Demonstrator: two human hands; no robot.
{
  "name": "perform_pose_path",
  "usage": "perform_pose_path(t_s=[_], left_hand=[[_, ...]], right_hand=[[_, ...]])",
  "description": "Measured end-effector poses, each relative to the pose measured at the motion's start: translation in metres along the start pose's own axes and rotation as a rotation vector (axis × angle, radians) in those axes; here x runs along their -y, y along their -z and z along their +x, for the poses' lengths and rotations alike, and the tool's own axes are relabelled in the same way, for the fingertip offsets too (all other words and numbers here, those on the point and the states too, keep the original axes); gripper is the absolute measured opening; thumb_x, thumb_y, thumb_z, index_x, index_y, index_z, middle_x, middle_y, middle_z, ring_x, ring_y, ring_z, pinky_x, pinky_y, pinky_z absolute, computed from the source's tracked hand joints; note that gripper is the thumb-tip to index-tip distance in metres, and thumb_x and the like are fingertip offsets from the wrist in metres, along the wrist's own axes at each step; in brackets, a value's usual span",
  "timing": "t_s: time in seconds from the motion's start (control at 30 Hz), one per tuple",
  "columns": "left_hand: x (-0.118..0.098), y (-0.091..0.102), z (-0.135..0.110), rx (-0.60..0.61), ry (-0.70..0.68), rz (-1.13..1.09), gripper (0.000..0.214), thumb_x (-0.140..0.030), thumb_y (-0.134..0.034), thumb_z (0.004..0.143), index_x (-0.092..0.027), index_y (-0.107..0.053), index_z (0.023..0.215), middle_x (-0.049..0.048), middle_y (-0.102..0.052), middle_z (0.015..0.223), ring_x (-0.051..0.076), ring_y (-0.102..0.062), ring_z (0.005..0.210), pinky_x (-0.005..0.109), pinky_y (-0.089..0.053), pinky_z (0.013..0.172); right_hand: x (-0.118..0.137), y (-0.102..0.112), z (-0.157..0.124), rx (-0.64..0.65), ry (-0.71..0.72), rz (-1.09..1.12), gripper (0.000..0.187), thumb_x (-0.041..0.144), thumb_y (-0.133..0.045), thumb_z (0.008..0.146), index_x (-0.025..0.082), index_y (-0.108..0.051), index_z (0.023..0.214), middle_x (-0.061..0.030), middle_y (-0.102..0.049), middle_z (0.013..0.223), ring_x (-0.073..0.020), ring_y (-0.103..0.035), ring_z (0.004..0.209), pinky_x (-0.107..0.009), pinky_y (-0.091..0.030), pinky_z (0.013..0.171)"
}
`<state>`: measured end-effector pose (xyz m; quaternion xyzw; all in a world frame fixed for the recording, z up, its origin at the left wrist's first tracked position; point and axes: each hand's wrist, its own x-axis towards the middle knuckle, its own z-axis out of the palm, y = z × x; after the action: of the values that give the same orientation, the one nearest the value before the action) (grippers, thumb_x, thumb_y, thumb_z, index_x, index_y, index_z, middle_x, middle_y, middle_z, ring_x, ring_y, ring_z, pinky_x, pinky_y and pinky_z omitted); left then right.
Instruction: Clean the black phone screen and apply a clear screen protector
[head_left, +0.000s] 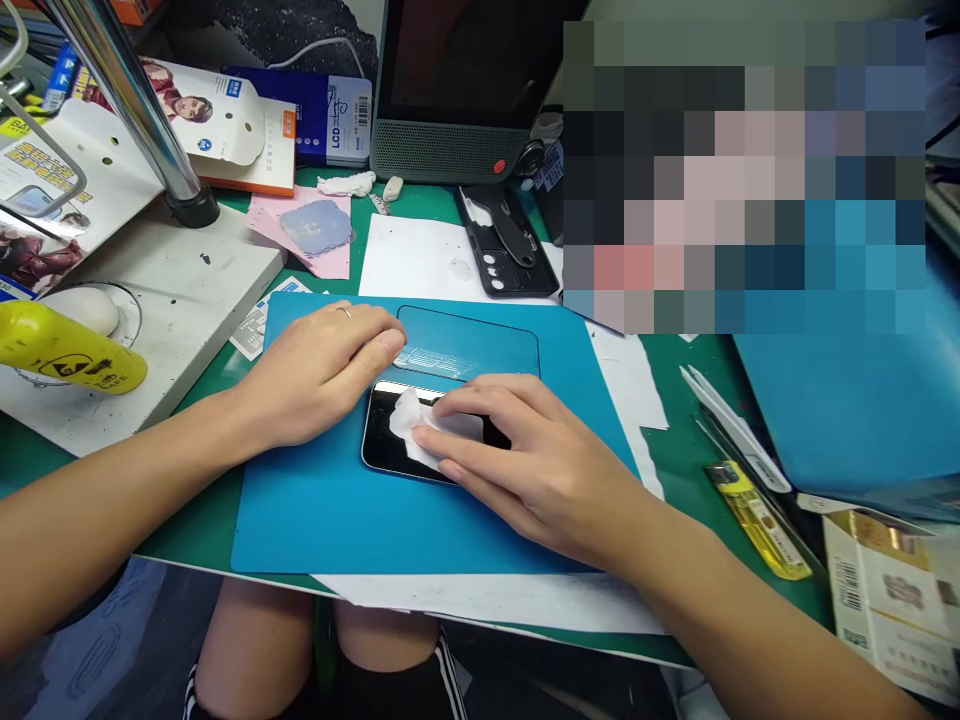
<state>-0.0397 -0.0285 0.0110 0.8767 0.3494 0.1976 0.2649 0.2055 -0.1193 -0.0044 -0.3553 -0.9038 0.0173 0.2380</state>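
A black phone [384, 440] lies screen-up on a blue work mat [315, 510]. My right hand [525, 460] presses a small white wipe [411, 420] onto the screen with its fingers together. My left hand [322, 370] rests on the mat at the phone's upper left, its fingers curled and its thumb against the phone's top edge. A clear film [442, 357] lies in the mat's recessed panel just beyond the phone.
A black phone case [504, 245] lies on white paper behind the mat. At the left stand a white stand base [172, 290] with a metal pole and a yellow tool [67, 347]. A yellow lighter [757, 520] and a box [892, 600] lie at the right.
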Motion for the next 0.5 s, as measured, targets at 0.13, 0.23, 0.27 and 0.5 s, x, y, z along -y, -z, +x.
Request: perform_pose_path(t_s=[0.13,0.23,0.27,0.5], left_hand=[[0.0001,0.0,-0.0003,-0.005,0.0,0.001,0.043,-0.041,-0.033,0.111,-0.019,-0.069,0.107,0.0064,-0.077,0.106,0.024,-0.068,0.101,0.038,-0.047,0.091],[-0.0001,-0.0001,-0.0003,-0.006,0.001,-0.001,0.043,-0.041,-0.033,0.111,-0.02,-0.069,0.106,0.0059,-0.077,0.106,0.024,-0.068,0.1,0.038,-0.048,0.091],[-0.0002,-0.0001,-0.0004,-0.007,0.0,-0.001,0.043,-0.042,-0.032,0.111,-0.02,-0.069,0.106,0.0059,-0.077,0.106,0.024,-0.068,0.1,0.038,-0.048,0.091],[-0.0003,-0.0009,-0.0011,-0.005,0.0,-0.011,0.044,-0.041,-0.032,0.112,-0.019,-0.069,0.108,0.0071,-0.077,0.111,0.025,-0.068,0.106,0.039,-0.048,0.093]], right_hand=[[-0.0031,0.0,-0.0004,-0.026,-0.024,-0.044,0.019,0.017,-0.062,0.102,0.018,-0.076,0.115,-0.015,-0.073,0.115,-0.0274,-0.063,0.111,-0.045,-0.059,0.09],[-0.0024,-0.0001,-0.0001,0.004,0.009,0.036,0.022,0.017,-0.062,0.101,0.019,-0.076,0.118,-0.0137,-0.074,0.115,-0.0266,-0.063,0.113,-0.044,-0.059,0.092],[-0.0021,0.0002,-0.0003,0.01,0.018,0.053,0.023,0.016,-0.062,0.101,0.02,-0.077,0.118,-0.0136,-0.073,0.116,-0.0268,-0.063,0.114,-0.044,-0.059,0.092],[-0.0028,0.0003,-0.0025,0.06,0.031,0.029,0.025,0.02,-0.062,0.103,0.018,-0.076,0.123,-0.0164,-0.069,0.122,-0.0292,-0.059,0.12,-0.047,-0.057,0.097]])
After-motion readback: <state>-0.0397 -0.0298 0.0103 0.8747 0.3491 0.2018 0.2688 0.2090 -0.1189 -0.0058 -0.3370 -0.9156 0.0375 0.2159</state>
